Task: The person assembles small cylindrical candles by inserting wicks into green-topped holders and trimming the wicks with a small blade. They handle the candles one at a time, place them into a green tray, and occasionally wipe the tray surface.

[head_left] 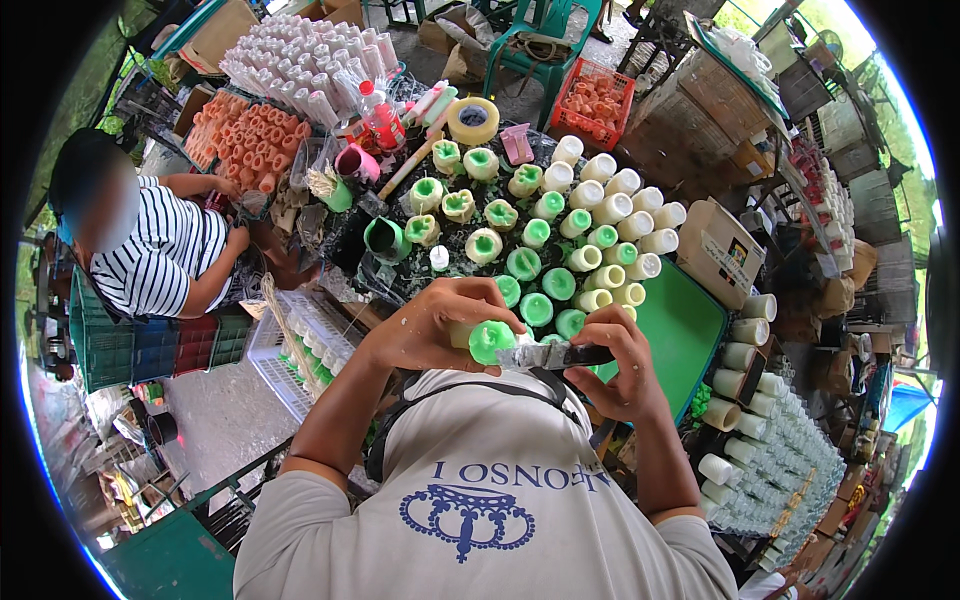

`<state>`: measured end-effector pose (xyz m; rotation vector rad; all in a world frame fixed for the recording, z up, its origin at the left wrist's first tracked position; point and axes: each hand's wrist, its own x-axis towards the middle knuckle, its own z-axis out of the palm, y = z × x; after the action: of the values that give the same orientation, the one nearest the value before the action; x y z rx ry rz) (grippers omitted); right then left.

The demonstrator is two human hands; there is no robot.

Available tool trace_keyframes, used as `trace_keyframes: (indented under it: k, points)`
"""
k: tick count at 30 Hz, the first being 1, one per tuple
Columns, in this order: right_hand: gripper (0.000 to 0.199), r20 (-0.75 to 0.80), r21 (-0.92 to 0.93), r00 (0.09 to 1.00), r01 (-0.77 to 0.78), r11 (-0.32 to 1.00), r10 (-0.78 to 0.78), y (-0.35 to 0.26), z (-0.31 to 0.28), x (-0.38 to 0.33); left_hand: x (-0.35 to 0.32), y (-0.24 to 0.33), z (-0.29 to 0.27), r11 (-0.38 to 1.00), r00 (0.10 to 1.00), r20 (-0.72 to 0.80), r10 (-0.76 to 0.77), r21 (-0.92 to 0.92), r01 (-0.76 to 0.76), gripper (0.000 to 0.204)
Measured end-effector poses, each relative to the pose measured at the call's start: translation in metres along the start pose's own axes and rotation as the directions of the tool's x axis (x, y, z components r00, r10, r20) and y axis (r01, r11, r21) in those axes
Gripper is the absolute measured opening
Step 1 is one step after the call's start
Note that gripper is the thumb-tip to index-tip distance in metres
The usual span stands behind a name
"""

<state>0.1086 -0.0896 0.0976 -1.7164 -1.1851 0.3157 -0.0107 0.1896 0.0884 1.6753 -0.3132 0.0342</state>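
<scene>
In front of my chest, my left hand [432, 325] is closed round a pale candle with a green top [491, 342]. My right hand [622, 365] grips the dark handle of a knife [532, 355], whose wax-smeared blade lies against or just beside the edge of the green top. Beyond my hands, the dark, wax-spattered table holds cream candles with ragged rims and green wax inside [483, 245]. Smooth-sided candles with green tops [537, 309] stand nearest me, beside rows of plain white candles [612, 208]. A small white candle [439, 258] stands among them.
A green pouring jug [385, 240], a pink jug [357, 163], a tape roll [472, 121] and a red bottle [381, 116] stand farther back. At left sits a person in a striped shirt [165, 245], near a white crate [300, 345]. Glass cups [790, 460] crowd the right.
</scene>
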Motion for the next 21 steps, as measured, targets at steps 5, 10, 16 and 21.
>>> trace_keyframes:
  k: [5,10,16,21]
  points:
    - [0.038,-0.009,-0.028,1.0,0.021,0.999,-0.022,-0.0004,0.001,0.001,-0.0007,0.0018,0.0005,1.0,1.0,-0.004,0.01,-0.003,-0.01,0.054]
    - [0.038,-0.012,-0.019,1.0,0.016,1.0,-0.016,-0.0005,0.0013,0.0007,-0.0008,0.0028,0.0006,1.0,1.0,-0.001,0.009,-0.016,-0.009,0.053]
    - [0.038,-0.015,-0.011,1.0,0.012,1.0,-0.012,0.0005,0.0021,0.0008,-0.0005,0.0033,0.0,1.0,1.0,-0.001,0.006,-0.025,-0.006,0.053]
    - [0.039,-0.019,-0.002,1.0,-0.005,1.0,0.005,0.0018,0.0034,-0.0001,0.0,0.0003,-0.0004,0.999,1.0,-0.002,-0.003,-0.033,0.003,0.057]
